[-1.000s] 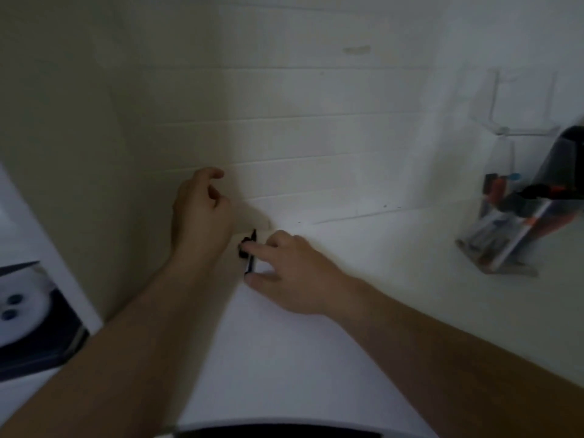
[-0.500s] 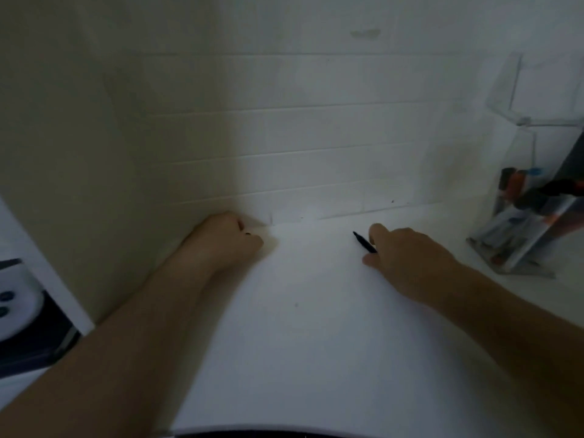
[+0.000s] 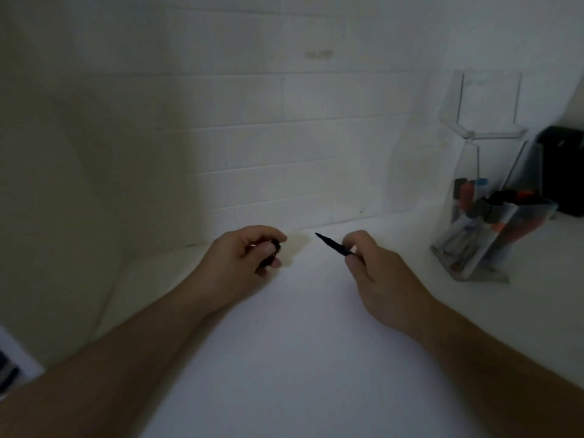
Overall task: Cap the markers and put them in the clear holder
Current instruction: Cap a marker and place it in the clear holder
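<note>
My right hand (image 3: 376, 273) grips a black marker (image 3: 333, 245) whose bare tip points up and to the left. My left hand (image 3: 243, 257) is closed around a small black cap (image 3: 274, 251), its open end facing the marker tip a short gap away. Both hands hover just above the white table (image 3: 300, 358). At the right stands the clear holder (image 3: 486, 216), with several capped markers in red, black and blue leaning inside it.
A white tiled wall (image 3: 284, 147) runs behind the table, and a beige wall closes the left side. A black object (image 3: 564, 172) stands behind the holder at the far right edge. A dark item shows at the lower left corner.
My left hand has left the wall corner and come toward the centre with the cap. My right hand has lifted the marker and turned its tip toward the left hand.
</note>
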Demonstrator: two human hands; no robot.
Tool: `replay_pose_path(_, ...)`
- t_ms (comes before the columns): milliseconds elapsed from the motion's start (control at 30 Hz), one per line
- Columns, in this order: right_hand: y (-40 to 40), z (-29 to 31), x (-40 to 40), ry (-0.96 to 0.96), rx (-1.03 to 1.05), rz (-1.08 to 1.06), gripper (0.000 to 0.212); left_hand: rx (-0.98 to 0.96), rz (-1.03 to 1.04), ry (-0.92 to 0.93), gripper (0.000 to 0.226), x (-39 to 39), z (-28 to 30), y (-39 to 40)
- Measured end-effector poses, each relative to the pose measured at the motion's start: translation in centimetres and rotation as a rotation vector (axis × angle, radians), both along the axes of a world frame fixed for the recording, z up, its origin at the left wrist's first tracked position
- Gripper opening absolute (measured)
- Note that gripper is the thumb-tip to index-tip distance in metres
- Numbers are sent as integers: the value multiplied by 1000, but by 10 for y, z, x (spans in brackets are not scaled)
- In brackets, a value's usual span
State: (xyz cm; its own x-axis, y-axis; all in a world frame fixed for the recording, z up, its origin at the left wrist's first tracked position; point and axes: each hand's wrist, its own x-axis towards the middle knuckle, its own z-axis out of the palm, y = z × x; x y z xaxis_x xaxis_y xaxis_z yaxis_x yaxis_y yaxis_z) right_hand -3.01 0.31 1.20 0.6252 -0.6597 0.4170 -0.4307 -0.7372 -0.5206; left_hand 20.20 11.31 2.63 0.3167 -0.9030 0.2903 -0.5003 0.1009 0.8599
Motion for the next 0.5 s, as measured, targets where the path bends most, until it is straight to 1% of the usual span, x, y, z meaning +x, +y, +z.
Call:
replay_pose_path(67, 2, 0, -1, -12, -21, 38, 13, -36, -52, 78, 32, 0, -2, 0)
replay_pose_path(133, 1, 0, -1, -36, -31, 48, 12, -50, -81, 98, 37, 1, -4, 1)
replay_pose_path(233, 0, 0, 0, -61, -45, 41, 12, -60, -108, 143, 38, 2, -4, 1)
replay_pose_path(300, 1, -1, 1, -57, -48, 39, 12, -75, -110, 92, 40, 3, -4, 1)
replay_pose_path(367, 2, -2, 2, -45, -60, 44, 12, -95, -79, -59, 46, 4, -4, 0)
replay_pose_path(400, 3, -1, 3, -37, -69, 47, 12, -104, -46, -137, 47, 4, -3, -1)
replay_pose_path(433, 4, -1, 4, -31, -81, 52, 12, -115, -16, -177, 45, 4, -2, -1)
replay_pose_path(500, 4, -1, 5, -28, -103, 64, 11, -134, 3, -129, 34, 4, -2, -1)
